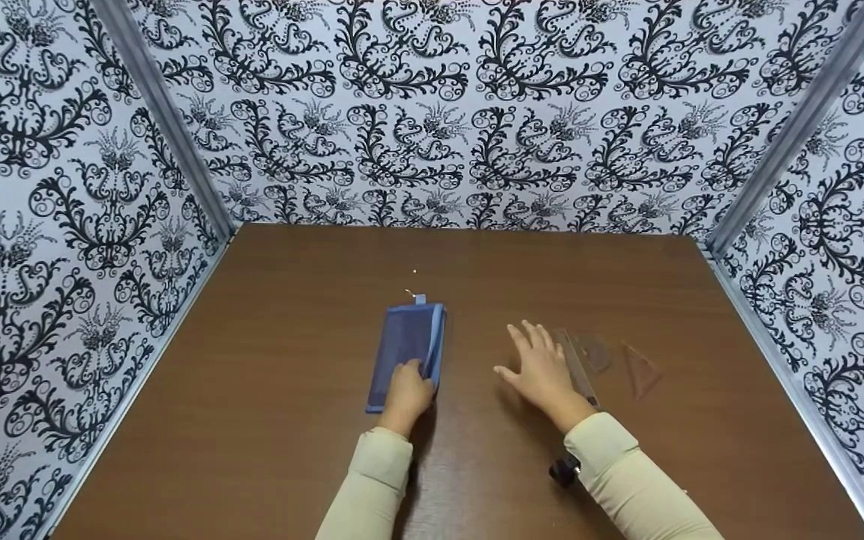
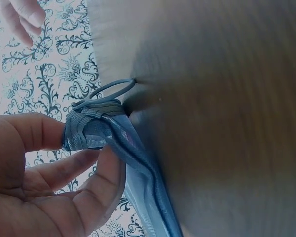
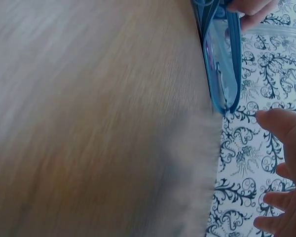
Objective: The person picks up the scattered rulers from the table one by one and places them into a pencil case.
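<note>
A blue see-through zip pouch [image 1: 402, 337] lies on the brown table, its opening parted along the right side. My left hand [image 1: 410, 390] pinches the pouch's near right edge between thumb and fingers. In the left wrist view, the pinched corner of the pouch [image 2: 91, 128] shows its zip and a loop of cord. The right wrist view shows the gaping mouth of the pouch [image 3: 238, 64]. My right hand [image 1: 542, 371] hovers over the table with fingers spread, holding nothing. Just right of it lies a clear ruler [image 1: 580, 369], partly hidden by the hand and wrist.
A small transparent flat piece [image 1: 595, 354], its kind unclear, lies beside the ruler. Farther right is a clear orange-tinted set square [image 1: 640, 371]. Patterned walls [image 1: 432, 112] with metal corner posts [image 1: 792, 131] enclose the table [image 1: 289, 300] at the back and sides.
</note>
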`<state>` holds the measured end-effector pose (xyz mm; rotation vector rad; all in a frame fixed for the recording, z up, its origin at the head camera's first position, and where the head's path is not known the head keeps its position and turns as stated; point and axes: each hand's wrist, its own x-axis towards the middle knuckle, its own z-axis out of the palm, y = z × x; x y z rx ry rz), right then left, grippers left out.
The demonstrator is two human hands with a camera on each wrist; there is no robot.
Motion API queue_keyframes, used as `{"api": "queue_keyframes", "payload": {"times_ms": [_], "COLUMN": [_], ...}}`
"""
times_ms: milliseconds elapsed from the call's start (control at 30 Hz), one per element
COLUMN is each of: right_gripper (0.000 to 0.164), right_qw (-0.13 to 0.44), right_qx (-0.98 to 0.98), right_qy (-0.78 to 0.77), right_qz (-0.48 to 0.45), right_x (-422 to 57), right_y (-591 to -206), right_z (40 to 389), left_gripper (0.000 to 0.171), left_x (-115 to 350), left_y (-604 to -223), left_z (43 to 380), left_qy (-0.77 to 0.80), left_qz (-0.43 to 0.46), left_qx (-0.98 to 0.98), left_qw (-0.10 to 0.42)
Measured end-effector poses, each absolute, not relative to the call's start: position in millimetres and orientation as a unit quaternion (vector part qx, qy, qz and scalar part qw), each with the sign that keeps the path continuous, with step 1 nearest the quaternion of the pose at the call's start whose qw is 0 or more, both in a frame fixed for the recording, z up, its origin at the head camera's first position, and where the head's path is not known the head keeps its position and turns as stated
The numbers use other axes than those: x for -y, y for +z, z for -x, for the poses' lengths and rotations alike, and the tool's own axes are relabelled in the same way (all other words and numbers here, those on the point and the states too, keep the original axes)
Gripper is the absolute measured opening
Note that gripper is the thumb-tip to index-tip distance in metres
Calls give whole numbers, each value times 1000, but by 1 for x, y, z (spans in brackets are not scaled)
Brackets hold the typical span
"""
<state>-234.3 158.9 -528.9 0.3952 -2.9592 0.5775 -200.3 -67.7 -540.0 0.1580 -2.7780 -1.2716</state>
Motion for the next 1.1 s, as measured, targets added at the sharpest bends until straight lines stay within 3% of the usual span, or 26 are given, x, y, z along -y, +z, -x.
{"api": "queue_keyframes", "payload": {"times_ms": [1100], "right_gripper": [78], "right_qw": [54], "right_qx": [976], "right_qy": [195], "right_qz": [-75], "right_x": [-216], "right_y": [-531], "right_z": [227], "left_gripper": [41], "left_x": [68], "left_y": [-540], "left_z": [200], "left_qy": [-429], "left_qz": [-58], "left_qx": [901], "left_qw": [34]}}
